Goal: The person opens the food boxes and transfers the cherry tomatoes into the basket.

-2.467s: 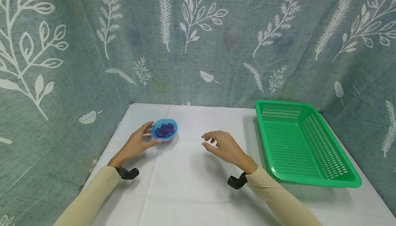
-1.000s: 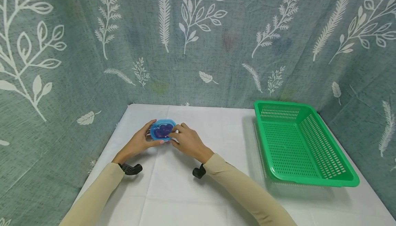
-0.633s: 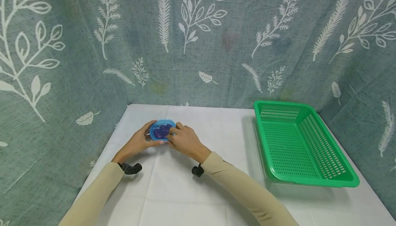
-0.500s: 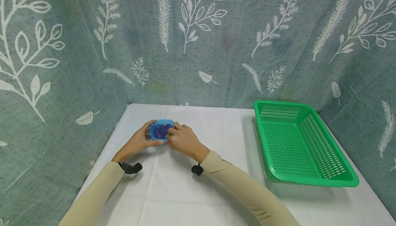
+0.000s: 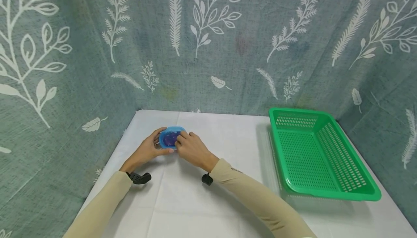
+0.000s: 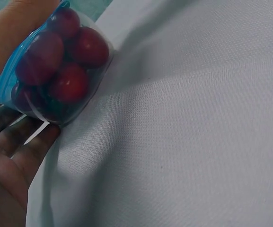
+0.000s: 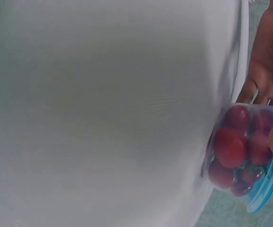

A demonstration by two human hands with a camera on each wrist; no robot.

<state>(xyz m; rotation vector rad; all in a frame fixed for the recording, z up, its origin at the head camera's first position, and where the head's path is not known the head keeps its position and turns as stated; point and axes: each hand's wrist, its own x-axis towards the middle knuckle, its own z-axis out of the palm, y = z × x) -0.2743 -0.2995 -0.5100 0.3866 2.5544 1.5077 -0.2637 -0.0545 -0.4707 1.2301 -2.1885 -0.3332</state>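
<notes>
A small clear plastic container [image 7: 216, 137] with a translucent blue lid [image 5: 169, 139] stands at the left of the white table. Red cherry tomatoes [image 6: 70, 82] show through its wall, with bits of green among them in the right wrist view. My left hand [image 5: 145, 150] holds the container from its left side, thumb at the front and fingers round the back. From the right, my right hand [image 5: 194, 152] pinches the lid's edge with curled fingers. That hand hides the lid's right end, so I cannot tell whether the edge is raised.
A green plastic basket [image 5: 286, 151] with slotted walls stands on the right of the table, with no contents showing. The white tablecloth [image 5: 208, 202] spreads across the table. A grey-green leaf-patterned curtain [image 5: 228, 97] closes off the back and sides.
From the middle of the table my right hand has moved left to the lid, and its fingers have curled onto the edge. The left hand has stayed at the container.
</notes>
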